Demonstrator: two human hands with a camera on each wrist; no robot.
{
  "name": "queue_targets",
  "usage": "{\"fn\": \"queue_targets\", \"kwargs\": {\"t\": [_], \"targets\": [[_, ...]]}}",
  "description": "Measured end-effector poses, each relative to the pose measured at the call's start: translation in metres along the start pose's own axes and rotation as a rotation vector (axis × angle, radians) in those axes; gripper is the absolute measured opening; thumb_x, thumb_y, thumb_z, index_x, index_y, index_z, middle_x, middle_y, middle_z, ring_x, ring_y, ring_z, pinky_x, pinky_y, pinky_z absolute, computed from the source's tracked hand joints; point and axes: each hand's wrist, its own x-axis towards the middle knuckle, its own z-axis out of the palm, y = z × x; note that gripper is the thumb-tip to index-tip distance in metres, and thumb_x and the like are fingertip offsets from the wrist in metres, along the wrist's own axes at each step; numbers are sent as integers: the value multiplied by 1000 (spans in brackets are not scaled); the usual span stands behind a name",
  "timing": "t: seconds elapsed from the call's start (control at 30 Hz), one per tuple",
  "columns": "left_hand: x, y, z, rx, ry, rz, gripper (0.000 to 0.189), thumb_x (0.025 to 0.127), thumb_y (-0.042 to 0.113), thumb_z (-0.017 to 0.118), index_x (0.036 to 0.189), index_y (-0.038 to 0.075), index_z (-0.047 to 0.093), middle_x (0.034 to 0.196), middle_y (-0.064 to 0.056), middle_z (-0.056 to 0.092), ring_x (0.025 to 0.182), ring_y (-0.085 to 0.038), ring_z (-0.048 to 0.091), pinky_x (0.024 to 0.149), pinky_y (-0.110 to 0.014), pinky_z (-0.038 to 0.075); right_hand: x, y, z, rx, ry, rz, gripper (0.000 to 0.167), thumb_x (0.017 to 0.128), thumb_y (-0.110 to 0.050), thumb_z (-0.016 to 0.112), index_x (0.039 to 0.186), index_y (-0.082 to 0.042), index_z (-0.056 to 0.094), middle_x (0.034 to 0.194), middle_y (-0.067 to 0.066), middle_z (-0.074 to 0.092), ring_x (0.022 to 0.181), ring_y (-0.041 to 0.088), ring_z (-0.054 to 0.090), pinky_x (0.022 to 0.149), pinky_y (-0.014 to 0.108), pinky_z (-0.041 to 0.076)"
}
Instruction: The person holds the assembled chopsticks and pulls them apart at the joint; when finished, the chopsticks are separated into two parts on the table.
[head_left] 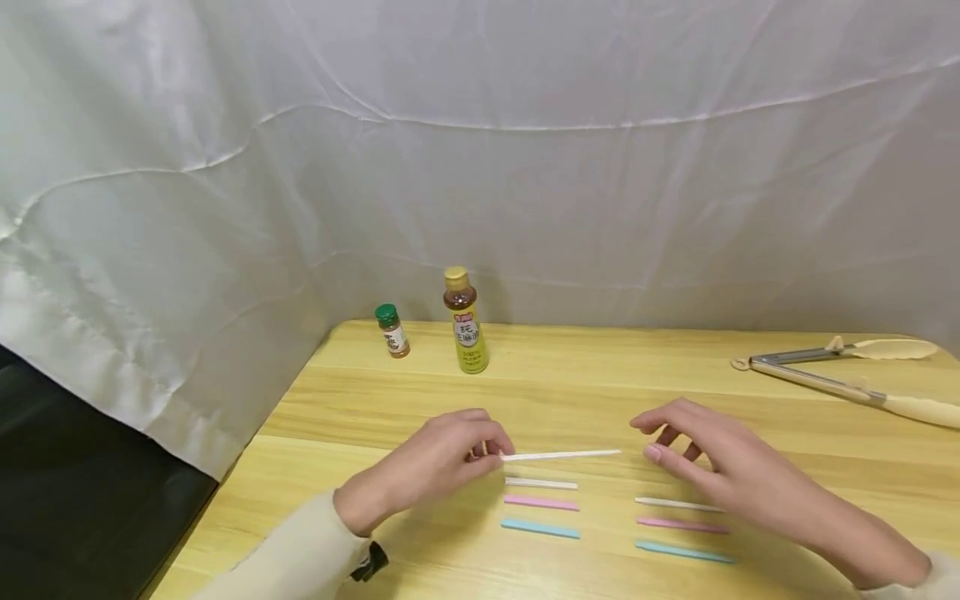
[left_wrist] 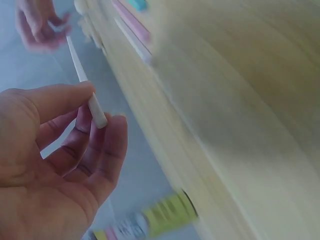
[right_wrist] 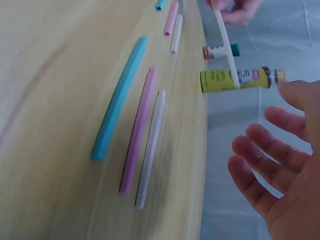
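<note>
Between thumb and fingertips my left hand pinches one end of a slim white stick, held above the table and pointing right. My right hand hovers beyond its far tip, fingers loosely bent and holding nothing. Under the left hand's stick lie a shorter-looking white stick, a pink stick and a blue stick, roughly parallel. Below the right hand lie another white stick, a pink stick and a blue stick; the hand partly covers the white one in the head view.
Toward the back of the wooden table stand a small green-capped spice jar and a yellow-labelled sesame oil bottle. Metal tongs with cream tips lie spread at the back right. A grey curtain hangs behind.
</note>
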Motion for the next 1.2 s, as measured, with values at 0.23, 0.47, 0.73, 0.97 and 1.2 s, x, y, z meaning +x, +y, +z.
{"fn": "queue_targets", "kwargs": {"t": [0.23, 0.47, 0.73, 0.97, 1.2], "targets": [[19, 28, 8, 8, -38, 87, 15, 108, 15, 71, 121, 12, 78, 106, 4, 71, 88, 4, 60, 78, -12, 52, 2, -6, 5, 46, -123, 64, 28, 114, -26, 60, 139, -19, 70, 105, -13, 73, 75, -4, 55, 63, 23, 49], [30, 41, 14, 41, -12, 140, 16, 108, 16, 70, 123, 15, 77, 111, 5, 71, 91, 4, 62, 79, -8, 50, -1, -4, 7, 28, -119, 8, 16, 113, -23, 62, 113, -24, 78, 79, -19, 59, 65, -6, 47, 61, 22, 45], [38, 47, 20, 45, -12, 135, 23, 108, 21, 72, 130, 16, 74, 110, 7, 70, 94, 3, 62, 84, -8, 49, -5, -1, 10, 46, -47, -38, 11, 110, -16, 66, 108, -23, 75, 75, -23, 54, 62, -8, 42, 54, 21, 44], [46, 50, 29, -7, 56, 170, 15, 110, 26, 69, 118, 16, 75, 102, 7, 72, 82, 1, 53, 73, -10, 46, -5, -6, 16, 65, -14, -64, 13, 109, -13, 68, 107, -25, 73, 74, -25, 50, 58, -8, 37, 51, 20, 41], [49, 55, 39, -61, 115, 157, 11, 110, 27, 68, 111, 17, 72, 104, 7, 71, 78, 0, 50, 69, -10, 44, -4, -9, 19, 68, -3, -53, 13, 107, -16, 71, 103, -29, 72, 75, -25, 52, 59, -8, 34, 50, 19, 38]]}}
